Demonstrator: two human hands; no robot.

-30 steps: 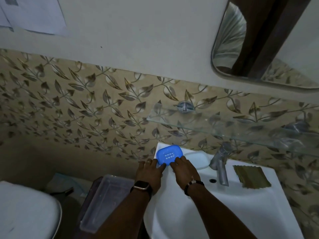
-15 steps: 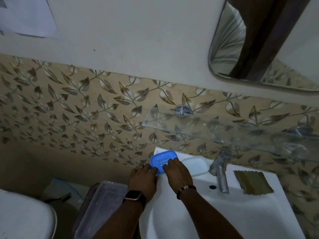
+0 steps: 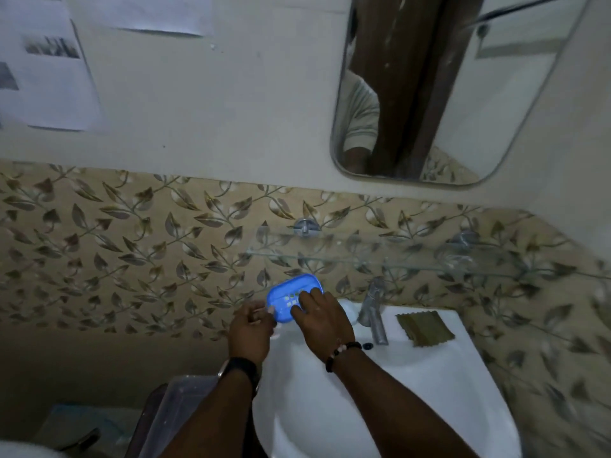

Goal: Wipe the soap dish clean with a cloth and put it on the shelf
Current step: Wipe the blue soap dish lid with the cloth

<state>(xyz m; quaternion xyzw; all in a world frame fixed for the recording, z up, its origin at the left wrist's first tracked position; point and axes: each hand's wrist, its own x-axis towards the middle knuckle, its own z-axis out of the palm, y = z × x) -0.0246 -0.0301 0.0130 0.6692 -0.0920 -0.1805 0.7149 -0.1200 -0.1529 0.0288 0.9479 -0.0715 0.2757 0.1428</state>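
A blue slotted soap dish (image 3: 291, 292) is held tilted above the back left corner of the white sink (image 3: 413, 385), just below the glass shelf (image 3: 380, 259). My left hand (image 3: 251, 328) pinches its left edge. My right hand (image 3: 322, 317) grips its right side, fingers lying over the slots. An olive-green cloth (image 3: 425, 328) lies folded on the sink rim right of the tap, away from both hands.
A metal tap (image 3: 373, 309) stands at the back of the sink. A mirror (image 3: 446, 87) hangs above the shelf. A clear plastic tub (image 3: 172, 414) sits left of the sink. Papers (image 3: 43, 67) are stuck on the wall.
Both hands have raised the blue soap dish off the sink corner toward the glass shelf. The camera has tilted up, showing more wall and mirror.
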